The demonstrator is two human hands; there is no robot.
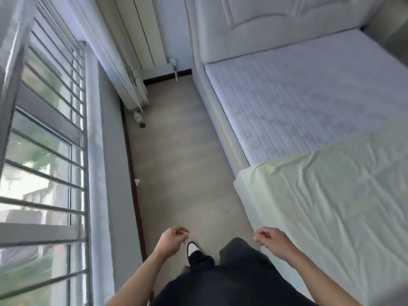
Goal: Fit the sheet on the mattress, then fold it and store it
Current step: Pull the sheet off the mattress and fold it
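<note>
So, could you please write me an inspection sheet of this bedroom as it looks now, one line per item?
Surface: mattress, quilted, bare at the headboard end.
Job's things: pale yellow sheet covers the near part of the mattress, wrinkled, its corner pulled over the near left corner.
Clutter: small white object and dark round object on the floor near the curtain.
Grippers: left hand and right hand loosely curled, holding nothing, off the sheet.
Cables: nothing seen.
Surroundings: barred window on the left; radiator on the far wall.
</note>
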